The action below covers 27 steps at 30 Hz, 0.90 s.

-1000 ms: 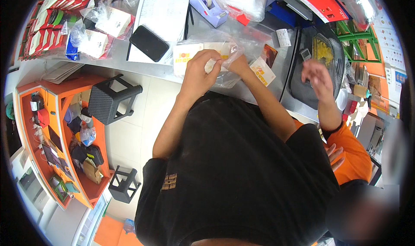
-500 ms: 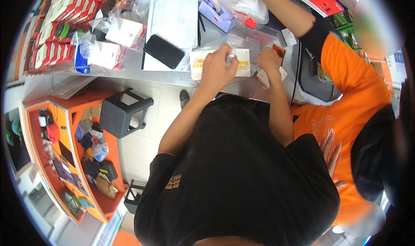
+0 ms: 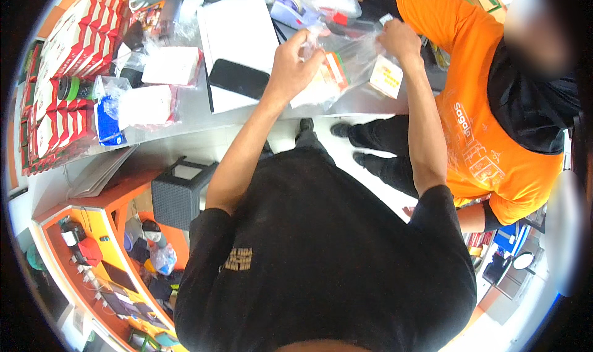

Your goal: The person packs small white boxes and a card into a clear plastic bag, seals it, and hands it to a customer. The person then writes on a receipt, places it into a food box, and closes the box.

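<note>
My left hand (image 3: 296, 67) pinches the crumpled top of a clear plastic bag (image 3: 355, 46) above the steel counter (image 3: 333, 111). My right hand (image 3: 401, 43) grips the other side of the bag, off to the right, so the plastic stretches between them. A flat pack with orange and pale areas (image 3: 327, 77) shows under or inside the plastic. A small white box with yellow print (image 3: 386, 77) lies just below my right hand. A black phone (image 3: 238, 78) rests on white paper (image 3: 238, 27) to the left of my left hand.
Stacked red-and-white boxes (image 3: 71, 74) and bagged white boxes (image 3: 170, 64) fill the counter's left. A purple tape dispenser (image 3: 290, 12) stands at the back. A co-worker in orange (image 3: 469, 123) stands close on my right, arm reaching over the counter. A dark stool (image 3: 176, 200) stands behind at lower left.
Both my hands have moved up the counter and farther apart, drawing out the bag. The co-worker's arm has reached across the counter's back and their body has shifted forward beside me.
</note>
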### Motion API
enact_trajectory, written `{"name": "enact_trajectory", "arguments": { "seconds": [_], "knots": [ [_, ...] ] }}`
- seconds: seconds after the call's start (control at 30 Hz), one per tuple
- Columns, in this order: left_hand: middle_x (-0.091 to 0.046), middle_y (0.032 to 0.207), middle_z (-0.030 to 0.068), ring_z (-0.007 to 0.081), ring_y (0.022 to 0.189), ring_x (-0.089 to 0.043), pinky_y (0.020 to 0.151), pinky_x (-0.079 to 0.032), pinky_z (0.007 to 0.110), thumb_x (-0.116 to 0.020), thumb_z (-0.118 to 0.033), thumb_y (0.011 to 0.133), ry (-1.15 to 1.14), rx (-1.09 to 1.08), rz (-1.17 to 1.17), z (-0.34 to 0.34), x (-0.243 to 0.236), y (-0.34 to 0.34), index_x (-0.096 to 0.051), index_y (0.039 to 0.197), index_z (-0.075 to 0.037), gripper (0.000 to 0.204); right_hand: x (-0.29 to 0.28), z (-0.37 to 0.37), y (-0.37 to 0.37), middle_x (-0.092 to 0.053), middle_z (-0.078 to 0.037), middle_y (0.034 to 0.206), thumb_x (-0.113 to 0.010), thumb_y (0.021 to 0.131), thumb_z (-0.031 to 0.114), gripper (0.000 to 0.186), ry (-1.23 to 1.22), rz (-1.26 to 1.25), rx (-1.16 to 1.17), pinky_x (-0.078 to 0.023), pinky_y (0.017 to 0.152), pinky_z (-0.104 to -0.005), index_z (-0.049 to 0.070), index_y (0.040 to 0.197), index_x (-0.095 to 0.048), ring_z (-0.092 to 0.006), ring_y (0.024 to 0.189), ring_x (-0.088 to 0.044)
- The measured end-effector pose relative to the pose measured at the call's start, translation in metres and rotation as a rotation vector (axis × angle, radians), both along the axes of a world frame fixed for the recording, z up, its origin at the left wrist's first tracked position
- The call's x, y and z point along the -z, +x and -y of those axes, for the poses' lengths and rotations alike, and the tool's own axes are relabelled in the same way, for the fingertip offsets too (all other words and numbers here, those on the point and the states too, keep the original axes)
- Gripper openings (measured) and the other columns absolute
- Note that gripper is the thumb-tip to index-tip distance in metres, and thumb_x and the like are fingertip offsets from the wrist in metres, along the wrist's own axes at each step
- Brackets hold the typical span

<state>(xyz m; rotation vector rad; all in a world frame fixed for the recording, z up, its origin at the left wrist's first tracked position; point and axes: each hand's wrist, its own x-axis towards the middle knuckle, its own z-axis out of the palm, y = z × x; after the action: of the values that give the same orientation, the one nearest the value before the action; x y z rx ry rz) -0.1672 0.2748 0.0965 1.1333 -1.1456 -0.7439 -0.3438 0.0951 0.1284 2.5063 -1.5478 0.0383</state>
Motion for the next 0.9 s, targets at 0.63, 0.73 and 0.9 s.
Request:
{"name": "enact_trajectory", "arguments": {
  "seconds": [0.63, 0.73, 0.9],
  "knots": [
    [-0.049, 0.075, 0.0081, 0.0132, 0.065, -0.045, 0.059, -0.041, 0.029, -0.064, -0.010, 0.077, 0.093, 0.235, 0.079, 0.010, 0.000, -0.021, -0.048, 0.085, -0.001, 0.020, 0.073, -0.012, 0.023, -0.060, -0.028, 0.106, -0.044, 0.082, 0.036, 0.049, 0.821, 0.049, -0.301, -0.045, 0.090, -0.0453, -0.005, 0.102, -0.061, -0.0412, 0.101, -0.058],
    [-0.047, 0.074, 0.0099, 0.0164, 0.066, -0.045, 0.061, -0.040, 0.032, -0.063, -0.011, 0.078, 0.133, 0.310, 0.082, 0.016, 0.006, -0.022, -0.048, 0.087, 0.000, 0.020, 0.064, -0.010, 0.042, -0.061, -0.024, 0.105, -0.045, 0.084, 0.034, 0.044, 0.915, 0.186, -0.394, -0.045, 0.090, -0.0428, -0.003, 0.105, -0.061, -0.0368, 0.101, -0.058],
    [-0.052, 0.077, 0.0122, 0.0258, 0.071, -0.054, 0.063, -0.043, 0.036, -0.063, -0.011, 0.078, 0.133, 0.434, 0.054, 0.028, 0.009, -0.028, -0.050, 0.087, -0.002, 0.019, 0.032, 0.050, 0.160, -0.062, -0.018, 0.104, -0.047, 0.088, 0.030, 0.038, 0.835, 0.803, -0.608, -0.045, 0.089, -0.0387, 0.001, 0.108, -0.060, -0.0295, 0.101, -0.057]
  ]
}}
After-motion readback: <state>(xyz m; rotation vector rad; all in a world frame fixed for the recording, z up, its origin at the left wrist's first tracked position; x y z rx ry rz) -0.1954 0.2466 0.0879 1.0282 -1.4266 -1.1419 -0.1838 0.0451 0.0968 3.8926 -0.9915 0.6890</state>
